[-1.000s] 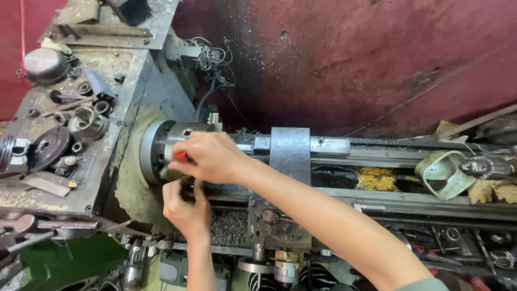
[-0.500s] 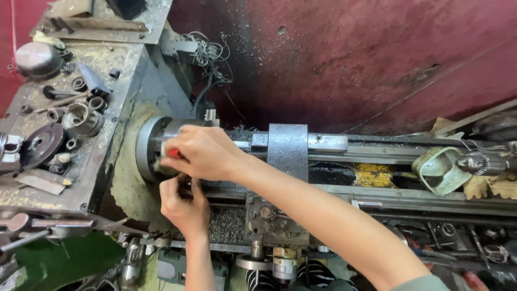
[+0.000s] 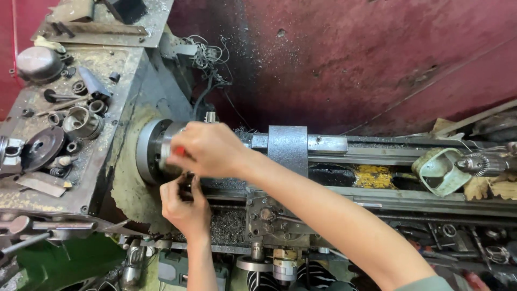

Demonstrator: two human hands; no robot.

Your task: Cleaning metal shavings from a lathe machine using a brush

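Reaching across the lathe bed (image 3: 377,194), the right hand (image 3: 207,148) curls over the round steel chuck (image 3: 153,151) at the headstock, fingers closed on its rim. Just below, the left hand (image 3: 186,202) pinches a small dark part (image 3: 187,180) by the chuck. A grey block (image 3: 287,148) sits beside the wrist; yellow swarf (image 3: 370,177) lies farther right.

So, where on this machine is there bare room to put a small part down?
Little. The top left shelf is crowded with rings and cups. Both hands fill the space at the chuck. A bare strip lies on the rail between the grey block and green guard.
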